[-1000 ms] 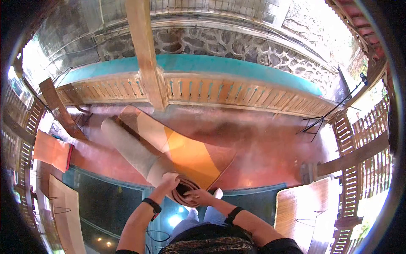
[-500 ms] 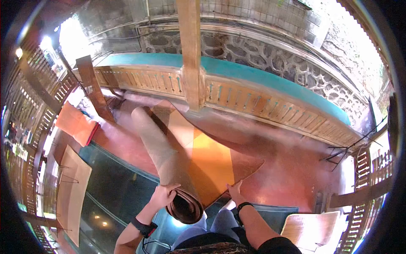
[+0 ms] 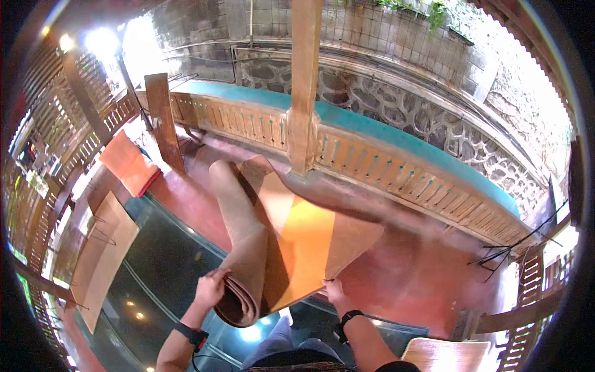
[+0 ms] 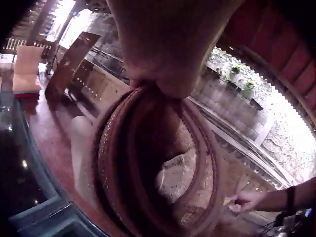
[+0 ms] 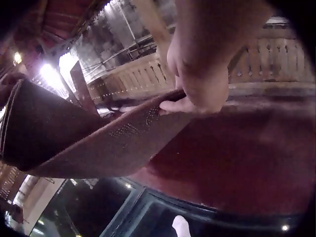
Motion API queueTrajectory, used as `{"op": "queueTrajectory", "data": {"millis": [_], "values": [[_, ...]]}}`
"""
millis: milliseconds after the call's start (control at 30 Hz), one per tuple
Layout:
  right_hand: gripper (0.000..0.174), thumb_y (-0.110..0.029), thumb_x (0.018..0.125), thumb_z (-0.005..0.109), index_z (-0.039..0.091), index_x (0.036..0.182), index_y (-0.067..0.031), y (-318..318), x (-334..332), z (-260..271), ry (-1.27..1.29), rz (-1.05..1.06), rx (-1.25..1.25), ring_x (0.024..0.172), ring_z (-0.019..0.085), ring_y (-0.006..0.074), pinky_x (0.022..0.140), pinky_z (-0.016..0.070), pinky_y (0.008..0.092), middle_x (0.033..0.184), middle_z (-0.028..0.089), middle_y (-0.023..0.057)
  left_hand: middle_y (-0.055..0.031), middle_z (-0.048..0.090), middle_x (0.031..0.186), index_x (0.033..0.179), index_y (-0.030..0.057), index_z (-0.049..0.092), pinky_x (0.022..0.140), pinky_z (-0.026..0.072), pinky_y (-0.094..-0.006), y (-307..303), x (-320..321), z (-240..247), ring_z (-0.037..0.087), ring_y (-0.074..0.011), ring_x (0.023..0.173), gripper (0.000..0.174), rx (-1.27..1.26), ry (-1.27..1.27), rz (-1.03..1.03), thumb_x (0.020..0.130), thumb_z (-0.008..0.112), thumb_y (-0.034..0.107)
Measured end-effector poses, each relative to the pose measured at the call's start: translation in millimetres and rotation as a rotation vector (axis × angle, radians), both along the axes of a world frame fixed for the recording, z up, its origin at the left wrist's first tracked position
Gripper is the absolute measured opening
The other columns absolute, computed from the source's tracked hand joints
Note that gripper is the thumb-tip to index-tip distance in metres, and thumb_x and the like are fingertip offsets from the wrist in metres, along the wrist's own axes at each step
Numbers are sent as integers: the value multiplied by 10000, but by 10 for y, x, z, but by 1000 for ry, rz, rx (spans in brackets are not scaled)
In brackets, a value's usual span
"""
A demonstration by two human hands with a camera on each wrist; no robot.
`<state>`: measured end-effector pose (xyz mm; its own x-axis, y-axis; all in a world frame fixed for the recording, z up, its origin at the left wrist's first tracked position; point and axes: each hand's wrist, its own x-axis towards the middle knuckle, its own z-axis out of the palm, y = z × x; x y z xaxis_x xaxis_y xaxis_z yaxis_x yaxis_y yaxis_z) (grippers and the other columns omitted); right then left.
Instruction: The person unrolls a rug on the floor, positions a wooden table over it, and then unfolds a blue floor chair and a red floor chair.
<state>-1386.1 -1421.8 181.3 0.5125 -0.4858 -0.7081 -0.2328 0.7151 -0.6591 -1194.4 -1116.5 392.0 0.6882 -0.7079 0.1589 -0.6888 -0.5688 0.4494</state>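
Note:
A partly rolled carpet (image 3: 303, 241) with orange, tan and brown areas spreads over the red floor, its rolled part (image 3: 245, 253) on the left. My left hand (image 3: 211, 288) grips the upper edge of the roll's near end; in the left wrist view that hand (image 4: 165, 49) pinches the top of the layered spiral (image 4: 106, 163). My right hand (image 3: 334, 290) pinches the near corner of the unrolled part. In the right wrist view, thumb and fingers of the right hand (image 5: 200, 91) hold the raised edge of the carpet (image 5: 113, 143), underside showing.
A wooden railing (image 3: 396, 180) with a post (image 3: 304, 93) runs behind the carpet. At the left are an orange cushion (image 3: 129, 162), a leaning plank (image 3: 164, 124) and a low table (image 3: 105, 260). A black tripod (image 3: 505, 251) stands at the right. Dark glossy panels (image 3: 167, 260) lie nearer me.
My right hand went from the roll's end to the carpet's corner and has drawn it away to the right. The roll's near end moved left with my left hand. The head view turned.

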Motion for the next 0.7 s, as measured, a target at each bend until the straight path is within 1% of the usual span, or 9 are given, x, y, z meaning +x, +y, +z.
{"op": "queueTrajectory", "data": {"millis": [67,100,233,333,367,467,567,667,700], "values": [[318,-6,796,488,417,1104,21,70,-264,71,-20,-14,-61,880,581,307,691,540,426,1046,527,153,-155,597,886,997,106,558,651,494,-409,115,-177,-90,584,-343,753,341,-3,-11,116,695,455,-15],[312,3,803,474,419,1109,18,45,-432,119,-40,41,-69,888,582,299,687,543,420,1049,528,148,-155,596,895,987,101,555,655,490,-416,174,-272,-168,582,-348,760,351,-10,0,155,682,448,-35],[286,2,815,459,441,1100,18,49,-1109,333,80,-9,-144,879,587,296,715,536,417,1034,541,137,-166,592,913,992,124,558,676,481,-432,264,-660,-411,575,-359,790,382,-52,47,182,673,432,-46],[265,5,814,456,460,1078,18,161,-1632,479,72,-68,-163,869,589,291,696,540,411,1022,547,131,-168,591,921,992,129,565,690,478,-429,221,-951,-450,573,-360,795,381,-64,65,191,677,430,-39],[255,4,812,453,473,1066,16,202,-1786,423,85,-71,-190,857,589,280,654,541,406,1016,547,126,-169,592,914,998,122,570,700,473,-432,214,-1028,-464,574,-357,791,367,-39,84,176,691,435,-28],[285,-2,786,509,473,1069,-10,422,-2145,523,136,-50,-242,837,580,262,657,522,395,971,556,118,-168,595,894,1018,115,567,704,469,-438,304,-1222,-623,575,-358,786,363,26,94,130,704,441,-15],[298,22,768,514,488,1062,-9,659,-2478,399,197,-184,-279,811,574,262,612,518,378,954,557,120,-190,588,882,1015,107,568,694,468,-446,426,-1376,-738,575,-361,773,334,46,102,45,716,451,14],[315,32,768,507,476,1080,3,917,-3000,432,251,-221,-287,823,572,275,595,530,373,959,553,123,-199,583,890,1027,114,536,677,470,-461,521,-1491,-870,575,-368,764,314,98,168,-37,735,451,35],[313,29,771,503,477,1082,-2,1060,-3162,477,247,-294,-270,817,574,272,593,534,376,954,554,118,-197,583,890,1031,115,526,676,471,-464,537,-1584,-875,575,-369,764,309,130,180,-53,741,450,39]]}}
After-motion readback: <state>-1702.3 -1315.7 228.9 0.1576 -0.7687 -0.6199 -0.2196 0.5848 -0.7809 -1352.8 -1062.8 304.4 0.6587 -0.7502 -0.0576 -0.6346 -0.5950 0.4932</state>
